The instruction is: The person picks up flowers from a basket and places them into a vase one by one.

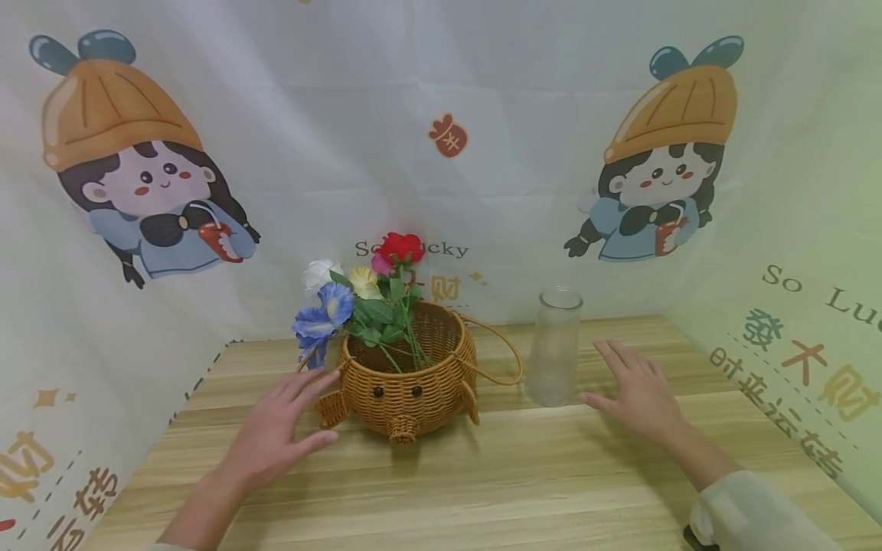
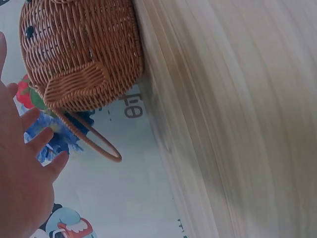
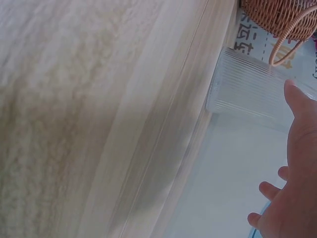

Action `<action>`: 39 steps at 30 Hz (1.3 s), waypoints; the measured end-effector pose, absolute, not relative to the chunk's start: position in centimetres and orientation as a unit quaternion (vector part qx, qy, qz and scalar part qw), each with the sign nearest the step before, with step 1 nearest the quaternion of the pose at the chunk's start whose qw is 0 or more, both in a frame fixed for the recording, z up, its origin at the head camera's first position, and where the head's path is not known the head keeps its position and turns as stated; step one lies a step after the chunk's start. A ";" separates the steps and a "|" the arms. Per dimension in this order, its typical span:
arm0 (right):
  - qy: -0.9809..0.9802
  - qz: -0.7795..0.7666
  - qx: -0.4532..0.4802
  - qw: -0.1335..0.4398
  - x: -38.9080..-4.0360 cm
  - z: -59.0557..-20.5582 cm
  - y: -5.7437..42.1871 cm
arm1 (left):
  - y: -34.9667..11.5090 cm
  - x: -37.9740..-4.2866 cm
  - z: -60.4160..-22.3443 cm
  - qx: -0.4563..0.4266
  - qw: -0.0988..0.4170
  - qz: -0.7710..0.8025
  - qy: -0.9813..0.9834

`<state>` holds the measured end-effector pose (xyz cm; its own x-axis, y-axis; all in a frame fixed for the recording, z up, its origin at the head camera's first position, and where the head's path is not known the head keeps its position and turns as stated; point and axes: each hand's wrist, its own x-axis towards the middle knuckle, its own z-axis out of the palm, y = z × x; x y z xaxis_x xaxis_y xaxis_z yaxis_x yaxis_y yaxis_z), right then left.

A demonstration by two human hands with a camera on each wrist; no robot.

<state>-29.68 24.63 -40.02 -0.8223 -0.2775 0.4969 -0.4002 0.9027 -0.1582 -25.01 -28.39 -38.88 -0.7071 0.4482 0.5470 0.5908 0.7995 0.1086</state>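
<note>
A brown wicker basket shaped like a pig, with looped side handles, stands on the wooden table. Several artificial flowers lean out of it: a red rose, a blue iris, a yellow bloom and a white one. To its right stands an upright clear ribbed glass vase. My left hand, fingers extended, is nearest to the basket's left side and holds nothing. Just right of the vase, my right hand is spread, apart from the glass and holding nothing.
A pale printed cloth with cartoon figures and lettering hangs behind and on both sides of the table. The basket's right handle sticks out toward the vase.
</note>
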 end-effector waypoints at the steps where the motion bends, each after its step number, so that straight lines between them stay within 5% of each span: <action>1: -0.946 0.128 0.179 0.238 -29.7 -40.1 24.6 | -28.3 -25.0 -38.9 -0.285 0.256 -0.141 -0.913; 39: -0.942 0.177 0.163 0.233 -30.7 -41.3 23.0 | -24.2 -28.1 -40.0 -0.192 0.254 -0.226 -0.921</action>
<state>-30.74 22.98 -41.35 -0.8386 -0.2237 0.4967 -0.3889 0.8844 -0.2581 -28.09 -24.16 -39.98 -0.7972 0.2379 0.5548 0.4679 0.8242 0.3189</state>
